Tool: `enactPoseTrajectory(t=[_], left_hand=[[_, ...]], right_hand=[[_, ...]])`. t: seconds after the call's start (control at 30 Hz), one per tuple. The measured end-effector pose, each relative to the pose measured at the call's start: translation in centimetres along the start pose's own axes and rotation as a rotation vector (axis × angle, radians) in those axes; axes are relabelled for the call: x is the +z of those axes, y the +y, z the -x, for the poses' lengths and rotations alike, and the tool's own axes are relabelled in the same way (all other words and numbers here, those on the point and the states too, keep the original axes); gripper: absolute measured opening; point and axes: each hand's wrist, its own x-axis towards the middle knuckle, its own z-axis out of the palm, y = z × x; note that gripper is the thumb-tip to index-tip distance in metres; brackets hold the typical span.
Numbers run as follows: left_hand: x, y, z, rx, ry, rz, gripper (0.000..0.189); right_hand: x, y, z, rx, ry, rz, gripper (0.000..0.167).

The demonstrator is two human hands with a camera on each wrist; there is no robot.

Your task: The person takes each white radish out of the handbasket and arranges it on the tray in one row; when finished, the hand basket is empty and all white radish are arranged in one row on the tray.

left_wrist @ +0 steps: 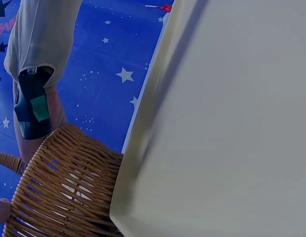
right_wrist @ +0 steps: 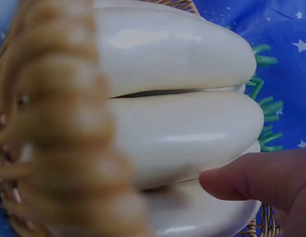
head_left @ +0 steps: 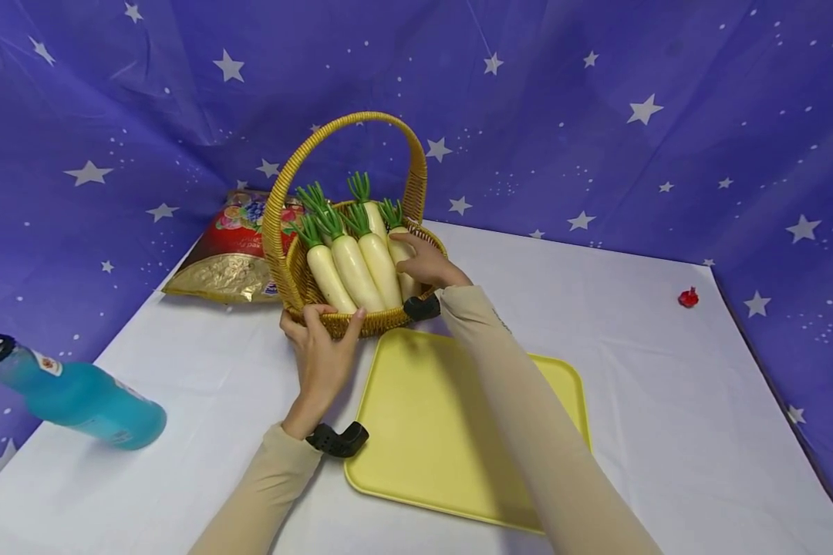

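Note:
A yellow wicker basket [head_left: 298, 289] with a tall arched handle holds several white radishes [head_left: 354, 270] with green tops. My left hand [head_left: 322, 358] holds the front rim of the basket, thumb to the right and fingers to the left. Over the right side of the basket, my right hand [head_left: 430, 264] grips the rightmost white radish [head_left: 404, 279] near its leafy end. In the right wrist view the thumb [right_wrist: 237, 180] lies against this radish, beside its neighbour; the other fingers are hidden there.
A yellow tray [head_left: 430, 416] lies just in front of the basket, under my right forearm. Behind the basket to the left rests a red and gold bag [head_left: 232, 258]. A bottle of blue liquid [head_left: 97, 401] stands at the left, and a small red object [head_left: 689, 297] lies far right.

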Motion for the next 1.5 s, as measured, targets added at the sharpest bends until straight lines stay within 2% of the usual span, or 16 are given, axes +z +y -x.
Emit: enactPoseTrajectory(t=[0.1, 0.23, 0.4, 0.63, 0.83, 1.0, 1.23, 1.37, 1.5], left_hand=[[0.1, 0.1, 0.1, -0.013, -0.010, -0.012, 0.055], [0.2, 0.3, 0.3, -0.017, -0.017, -0.012, 0.056], [0.4, 0.3, 0.4, -0.009, -0.018, -0.017, 0.056], [0.5, 0.3, 0.5, -0.001, -0.006, -0.030, 0.057], [0.5, 0.2, 0.6, 0.002, 0.008, -0.035, 0.057], [0.4, 0.2, 0.6, 0.005, 0.006, -0.032, 0.056], [0.0, 0.3, 0.5, 0.016, 0.001, -0.039, 0.055], [-0.3, 0.4, 0.4, 0.021, -0.017, -0.053, 0.053], [-0.4, 0.6, 0.2, 0.032, -0.024, -0.051, 0.049]], right_hand=[[0.1, 0.2, 0.2, -0.013, 0.041, 0.019, 0.060], [0.2, 0.5, 0.4, -0.072, 0.109, 0.033, 0.058], [0.1, 1.0, 0.5, -0.132, 0.174, -0.015, 0.057], [-0.1, 1.5, 0.9, -0.182, 0.191, -0.243, 0.051], [-0.5, 1.4, 2.1, -0.168, 0.164, -0.457, 0.053], [-1.4, 0.3, 4.1, -0.193, 0.142, -0.644, 0.053], [-2.6, -1.1, 8.6, -0.220, 0.154, -0.797, 0.055], [-2.1, -0.7, 11.8, -0.229, 0.150, -0.789, 0.057], [0.0, 0.8, 14.6, -0.211, 0.154, -0.711, 0.059]])
